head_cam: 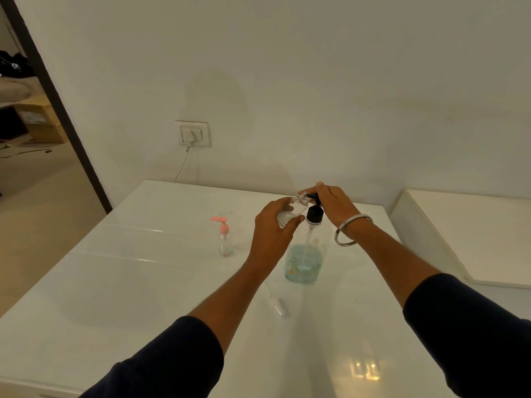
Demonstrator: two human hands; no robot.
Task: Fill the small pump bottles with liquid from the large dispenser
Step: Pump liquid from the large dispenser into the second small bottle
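No brand name or readable writing shows on any container; the large dispenser (302, 261) carries only a faint printed mark and a small orange spot low on its front, too small to read. The large dispenser, a clear bottle holding blue-green liquid in its lower part, stands upright on the white tabletop (115, 282) right of centre. Its black pump head (314, 214) sits on the neck.

The right hand (334, 205), a metal bangle (352, 229) on its wrist, lies palm-down over the pump top, fingers curled around the nozzle; its grip is clenched on the pump head. The left hand (275, 228) reaches in from the left with the wrist bent, thumb and fingers wrapped around a small clear bottle (291, 212), its grip grasping that bottle. The small clear bottle is held tilted in the air, its open neck just beside the nozzle; whether they touch cannot be told.

A second small bottle with a pink pump (225, 237) stands upright to the left, well apart from the hands. A clear loose pump part (277, 304) lies flat on the tabletop nearer the viewer, between the forearms. Both forearms emerge from dark sleeves (172, 357). A wall socket (193, 134) with a plugged cable sits on the far wall.
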